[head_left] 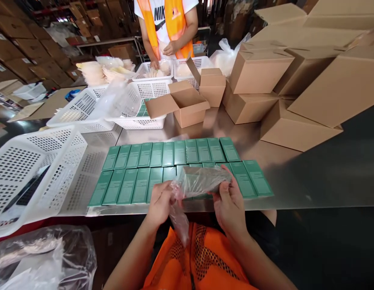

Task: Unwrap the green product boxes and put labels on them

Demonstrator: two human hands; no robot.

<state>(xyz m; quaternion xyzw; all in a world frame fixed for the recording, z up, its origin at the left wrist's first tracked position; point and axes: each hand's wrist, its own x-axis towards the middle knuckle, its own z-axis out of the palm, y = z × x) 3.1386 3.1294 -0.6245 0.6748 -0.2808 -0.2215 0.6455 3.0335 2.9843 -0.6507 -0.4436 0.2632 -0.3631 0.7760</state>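
Between my hands, over the near row of boxes, is a dark box in a clear plastic bag (pixel 201 181). My left hand (pixel 161 201) is closed on the gathered end of the bag, whose loose tail hangs down below the fingers. Thumb and fingers of my right hand (pixel 229 201) grip the other end of the bagged box. Beneath lie two rows of small green boxes (pixel 156 155), side by side on the metal table. The bagged box and my hands hide part of the near row.
White perforated baskets (pixel 75 143) stand at the left and back. An open carton (pixel 191 114) sits behind the green boxes, with stacked cartons (pixel 262 76) to the right. Across the table, a person in an orange vest (pixel 177 20) handles things in a basket. Plastic bags (pixel 66 249) lie lower left.
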